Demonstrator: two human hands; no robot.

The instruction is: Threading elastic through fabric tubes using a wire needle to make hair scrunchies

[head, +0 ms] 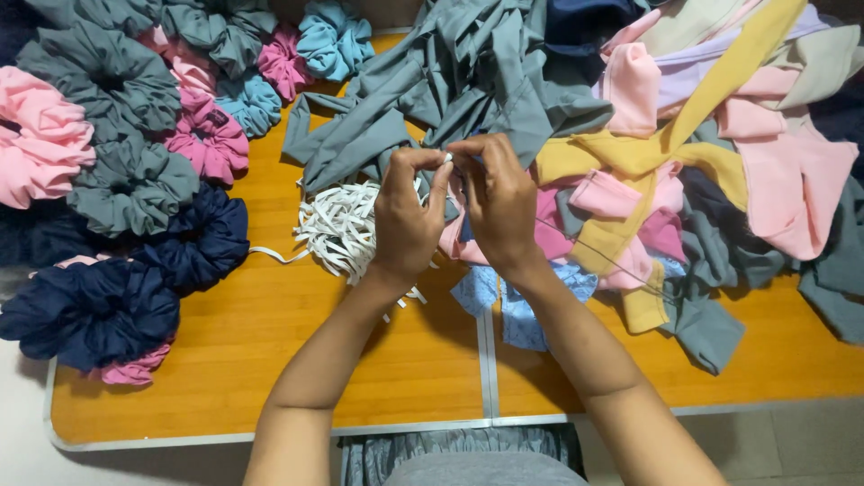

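Observation:
My left hand [407, 214] and my right hand [498, 200] meet over the middle of the table, fingertips pinched together on the end of a white elastic strip [447, 158]. A thin dark thread runs from my right hand toward the lower right. Just under my left hand lies a loose tangle of white elastic [337, 223]. Pink and light blue fabric pieces [490, 290] lie beneath my right wrist.
Finished scrunchies in grey, pink, navy and light blue [135, 184] crowd the left side. Grey fabric strips [450, 81] lie at the back; a heap of pink, yellow and grey strips [702, 153] fills the right. The wooden folding table [270, 360] has a metal rim.

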